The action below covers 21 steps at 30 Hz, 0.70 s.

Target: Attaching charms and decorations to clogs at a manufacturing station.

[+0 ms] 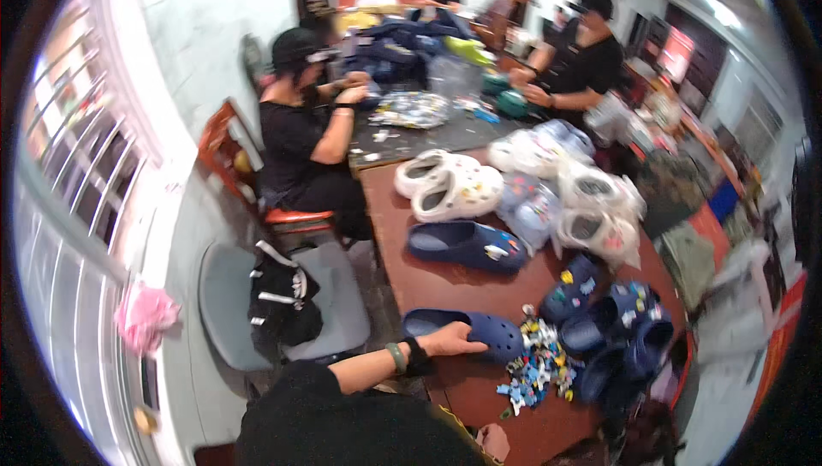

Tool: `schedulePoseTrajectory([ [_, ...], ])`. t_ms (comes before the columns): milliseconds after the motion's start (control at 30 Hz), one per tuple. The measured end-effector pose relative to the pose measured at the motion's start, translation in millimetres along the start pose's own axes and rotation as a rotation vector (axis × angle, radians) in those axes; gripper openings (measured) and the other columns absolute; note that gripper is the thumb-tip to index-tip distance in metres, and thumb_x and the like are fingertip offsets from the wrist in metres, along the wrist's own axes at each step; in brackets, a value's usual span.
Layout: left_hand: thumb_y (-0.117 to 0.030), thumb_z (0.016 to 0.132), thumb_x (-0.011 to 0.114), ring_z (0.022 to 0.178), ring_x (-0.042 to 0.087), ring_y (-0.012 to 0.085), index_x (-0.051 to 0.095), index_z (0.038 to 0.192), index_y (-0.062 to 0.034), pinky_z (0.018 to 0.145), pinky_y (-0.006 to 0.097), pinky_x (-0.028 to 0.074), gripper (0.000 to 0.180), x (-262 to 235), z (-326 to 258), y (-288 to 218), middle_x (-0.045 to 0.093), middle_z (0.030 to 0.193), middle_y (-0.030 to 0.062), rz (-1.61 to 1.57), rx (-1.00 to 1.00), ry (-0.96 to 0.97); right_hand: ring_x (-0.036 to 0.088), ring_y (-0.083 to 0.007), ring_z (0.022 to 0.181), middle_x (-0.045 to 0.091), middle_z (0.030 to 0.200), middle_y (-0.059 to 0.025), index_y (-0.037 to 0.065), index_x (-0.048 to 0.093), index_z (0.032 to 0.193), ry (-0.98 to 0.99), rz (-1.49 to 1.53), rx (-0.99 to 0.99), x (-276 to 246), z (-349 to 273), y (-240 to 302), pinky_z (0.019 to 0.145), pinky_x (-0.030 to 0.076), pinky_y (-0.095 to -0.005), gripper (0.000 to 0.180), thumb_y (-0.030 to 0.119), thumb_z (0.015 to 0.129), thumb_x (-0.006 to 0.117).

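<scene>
My left hand (pixel 452 340), with a bangle and a dark band at the wrist, reaches from the lower left and grips a plain navy clog (pixel 505 339) lying on the table. Its thumb and fingers close over the clog's upper edge. Against the toe is a heap of small colourful shoe charms (pixel 541 367). Several navy clogs, some with charms (pixel 561 295), are grouped to the right of the heap. Farther off is a navy clog (pixel 467 245) with charms on its toe. I cannot make out my right hand; a small pinkish patch at the lower edge is unclear.
White clogs (pixel 458 192) with charms and bagged pairs (pixel 599 209) stand farther up the red-brown table (pixel 385 209). A grey chair (pixel 334 329) holding a black bag is at left. Co-workers in black (pixel 300 132) handle things at the dark far table (pixel 402 147).
</scene>
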<state>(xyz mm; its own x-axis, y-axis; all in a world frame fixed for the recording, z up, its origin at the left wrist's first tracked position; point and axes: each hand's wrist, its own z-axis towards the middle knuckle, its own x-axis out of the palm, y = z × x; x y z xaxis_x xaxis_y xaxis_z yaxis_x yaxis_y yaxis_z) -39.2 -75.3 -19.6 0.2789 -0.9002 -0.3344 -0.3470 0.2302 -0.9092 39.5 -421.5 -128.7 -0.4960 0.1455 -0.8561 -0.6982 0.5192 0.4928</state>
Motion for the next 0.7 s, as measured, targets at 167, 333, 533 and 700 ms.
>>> schedulePoseTrajectory([
  [167,-0.024,0.087,0.069,0.088,0.059,0.0118,0.067,0.103,0.0028,0.081,0.029,0.048,0.031,1.5,10.8,10.9,0.067,0.094,0.0013,-0.283,0.109,0.000,0.054,-0.0346,0.081,0.053,0.083,-0.0150,0.007,0.055,0.086,-0.121,-0.006,-0.005,-41.5,-7.8,67.0,0.069,0.045,-0.0451,0.011,0.015,0.082,0.061],
  [333,-0.017,0.086,0.069,0.088,0.060,0.0116,0.067,0.102,0.0051,0.082,0.029,0.048,0.027,-10.3,10.0,3.6,0.068,0.098,0.0031,-0.162,-0.003,-0.068,0.052,-0.0330,0.098,0.054,0.098,-0.0136,0.008,0.057,0.097,-0.314,-0.106,0.249,-44.9,-38.7,103.6,0.085,0.040,-0.0469,0.023,0.018,0.078,0.066],
  [533,-0.014,0.088,0.067,0.080,0.060,0.0126,0.065,0.101,0.0064,0.071,0.027,0.047,0.024,0.3,18.9,0.0,0.066,0.098,0.0055,-0.226,0.154,-0.091,0.013,-0.0446,0.140,0.015,0.150,-0.0238,0.008,0.027,0.145,-0.313,-0.018,0.995,-29.8,-84.5,146.3,0.099,0.026,-0.0672,0.100,0.027,0.065,0.084],
  [700,-0.017,0.090,0.067,0.077,0.059,0.0126,0.064,0.102,0.0064,0.068,0.027,0.046,0.027,7.9,17.1,9.0,0.065,0.096,0.0043,-0.229,0.145,-0.013,0.005,-0.0515,0.140,0.006,0.152,-0.0277,0.009,0.018,0.149,-0.493,-0.020,1.002,16.3,-88.4,136.5,0.100,0.023,-0.0697,0.106,0.026,0.067,0.084],
])
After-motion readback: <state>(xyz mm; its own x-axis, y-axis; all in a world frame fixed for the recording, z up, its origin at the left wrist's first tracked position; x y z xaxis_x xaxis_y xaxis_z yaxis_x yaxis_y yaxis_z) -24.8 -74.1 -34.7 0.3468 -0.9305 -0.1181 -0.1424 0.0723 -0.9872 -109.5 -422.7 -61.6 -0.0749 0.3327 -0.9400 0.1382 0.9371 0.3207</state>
